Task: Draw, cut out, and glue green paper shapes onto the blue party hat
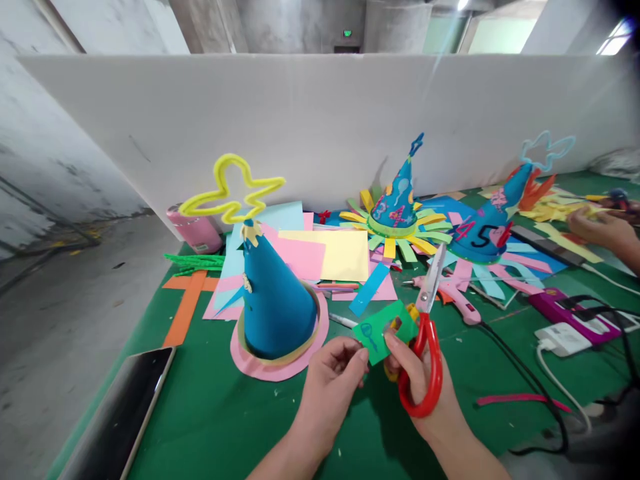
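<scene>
One small green paper (377, 332) is held up over the front of the table (280, 427), with one dark drawing on it. Two hands have it. The left hand (333, 383) pinches its near corner with thumb and finger. The right hand (419, 375) pinches the other end and also has one pair of scissors (426, 319), with red handles and the blades pointing up and away. A bit of yellow shows by that hand, but I cannot tell what it is.

Just left of the paper stands one big blue hat (277, 307) with a pink brim and one bendy yellow shape (260, 183) on top. Behind the hands are two more pointy blue hats, a middle hat (395, 207) and a right hat (483, 227), both with paper strips spread around them. The right hat shows a 4 and a 5.

One blue strip (369, 290) lies near the green paper. To the right is one pink glue gun (457, 300). On the left are one phone (123, 413), two crossed orange strips (186, 313) and one pink can (195, 230). Far right, one hand of another person (597, 227) shows.
</scene>
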Motion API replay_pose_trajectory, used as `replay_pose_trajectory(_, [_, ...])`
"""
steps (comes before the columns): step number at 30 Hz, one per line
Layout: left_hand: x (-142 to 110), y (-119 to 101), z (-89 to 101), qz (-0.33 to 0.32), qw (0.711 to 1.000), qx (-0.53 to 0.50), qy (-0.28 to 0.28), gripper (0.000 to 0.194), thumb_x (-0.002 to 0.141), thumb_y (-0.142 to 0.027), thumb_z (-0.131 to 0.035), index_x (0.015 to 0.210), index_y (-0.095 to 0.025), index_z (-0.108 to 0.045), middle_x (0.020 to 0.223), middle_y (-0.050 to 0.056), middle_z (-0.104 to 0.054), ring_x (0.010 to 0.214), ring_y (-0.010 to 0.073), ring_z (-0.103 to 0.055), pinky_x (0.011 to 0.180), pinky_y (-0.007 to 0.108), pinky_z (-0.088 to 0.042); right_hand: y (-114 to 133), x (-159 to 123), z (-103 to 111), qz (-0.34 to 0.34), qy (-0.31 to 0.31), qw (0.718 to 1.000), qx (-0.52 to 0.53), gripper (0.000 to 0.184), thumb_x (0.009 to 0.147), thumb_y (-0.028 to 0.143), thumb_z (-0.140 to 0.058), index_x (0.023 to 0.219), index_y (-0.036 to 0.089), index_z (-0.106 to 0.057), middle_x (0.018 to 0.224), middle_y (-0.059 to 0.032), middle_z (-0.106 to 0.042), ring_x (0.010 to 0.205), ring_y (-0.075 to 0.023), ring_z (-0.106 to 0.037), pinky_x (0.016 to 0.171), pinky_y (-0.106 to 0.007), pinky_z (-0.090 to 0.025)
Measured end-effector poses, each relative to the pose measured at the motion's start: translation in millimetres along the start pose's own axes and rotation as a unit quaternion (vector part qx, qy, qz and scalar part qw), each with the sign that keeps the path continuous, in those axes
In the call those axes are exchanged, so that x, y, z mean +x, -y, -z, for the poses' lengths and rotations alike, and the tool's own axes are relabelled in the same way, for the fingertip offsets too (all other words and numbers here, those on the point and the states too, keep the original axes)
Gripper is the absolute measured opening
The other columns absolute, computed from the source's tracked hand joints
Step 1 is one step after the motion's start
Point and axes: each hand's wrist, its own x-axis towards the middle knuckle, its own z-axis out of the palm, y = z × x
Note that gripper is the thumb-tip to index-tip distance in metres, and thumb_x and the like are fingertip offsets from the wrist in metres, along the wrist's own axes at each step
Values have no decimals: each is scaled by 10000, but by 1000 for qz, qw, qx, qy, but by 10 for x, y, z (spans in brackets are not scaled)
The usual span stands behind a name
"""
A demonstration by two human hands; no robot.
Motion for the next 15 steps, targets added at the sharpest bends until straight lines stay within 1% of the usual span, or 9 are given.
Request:
replay_pose_trajectory(3, [15, -11, 32, -48, 998, 16, -35, 293, 725, -322, -594, 496, -156, -514, 503, -29, -466, 511, 93, -412, 510, 211, -325, 8, 35, -14, 17, -4, 1000, 9, 291, 648, 346, -708, 807, 212, -505, 448, 105, -389, 426, -72, -346, 412, -194, -291])
replay_pose_trajectory(5, [35, -23, 24, -59, 997, 3, -43, 294, 733, -312, -586, 496, -158, -506, 509, -32, -455, 520, 94, -407, 518, 211, -325, 2, 57, -13, 21, -4, 1000, 9, 305, 651, 353, -705, 829, 211, -503, 450, 107, -389, 425, -68, -343, 408, -187, -293])
replay_pose_trajectory(8, [68, -46, -25, -31, 999, -41, -18, 168, 714, -289, -603, 615, -165, -546, 570, -37, -496, 521, 92, -438, 524, 207, -345, -8, 76, -24, 20, 2, 1000, -7, 302, 653, 374, -700, 790, 192, -502, 481, 92, -414, 435, -66, -352, 401, -180, -294])
replay_pose_trajectory(10, [90, -58, -58, -19, 998, -56, -7, 151, 695, -270, -619, 624, -166, -537, 555, -47, -489, 500, 83, -443, 518, 199, -347, -7, 84, -39, 19, 12, 1000, -11, 305, 653, 375, -703, 791, 189, -504, 494, 91, -412, 441, -67, -354, 404, -180, -298])
replay_pose_trajectory(13, [131, -76, -68, -14, 997, -71, -20, 165, 692, -242, -626, 606, -163, -509, 511, -58, -476, 472, 69, -437, 502, 184, -333, 7, 98, -41, 36, 31, 999, -25, 275, 677, 376, -688, 749, 192, -497, 480, 87, -413, 443, -74, -374, 415, -185, -310])
replay_pose_trajectory(15, [173, -108, -51, -8, 996, -88, -31, 170, 702, -242, -625, 618, -163, -499, 504, -55, -491, 462, 61, -430, 486, 174, -319, 11, 98, 4, 38, 57, 998, -13, 256, 704, 385, -666, 727, 193, -498, 493, 83, -417, 435, -63, -365, 407, -173, -302])
